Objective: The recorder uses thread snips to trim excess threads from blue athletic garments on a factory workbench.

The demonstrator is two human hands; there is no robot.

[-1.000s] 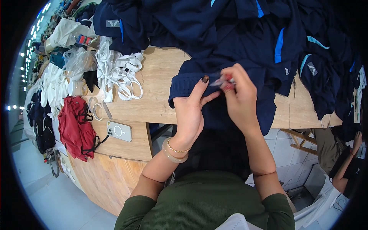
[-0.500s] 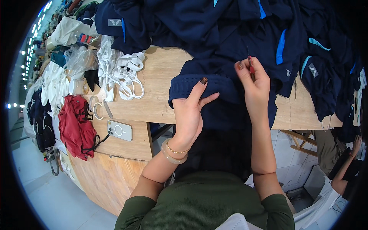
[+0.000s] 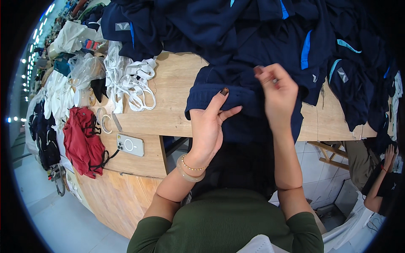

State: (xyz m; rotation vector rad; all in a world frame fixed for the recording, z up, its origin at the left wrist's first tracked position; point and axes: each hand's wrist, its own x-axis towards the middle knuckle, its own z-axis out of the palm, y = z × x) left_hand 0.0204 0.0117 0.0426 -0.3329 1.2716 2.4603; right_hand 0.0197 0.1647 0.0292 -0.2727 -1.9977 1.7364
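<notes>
A navy garment with a stitched elastic waistband [image 3: 202,96] lies in front of me, partly over the table edge. My left hand [image 3: 207,130] is closed on this band, thumb on top and the other fingers mostly hidden inside the fold. Just right of the band, my right hand [image 3: 282,95] is raised above the cloth with its fingers curled. It holds small red thread snips [image 3: 276,82], now mostly covered by the fingers and smeared by motion.
Navy garments [image 3: 202,29] heap across the far side. White straps [image 3: 141,86], a red cloth bag [image 3: 82,141], a tape roll [image 3: 106,123] and a phone [image 3: 130,145] lie on the wooden table [image 3: 175,80] at left. A co-worker's hand [image 3: 389,158] shows at far right.
My right hand has turned and curled inward, so the snips, pointing up before, are now mostly hidden. My left hand keeps its hold on the waistband.
</notes>
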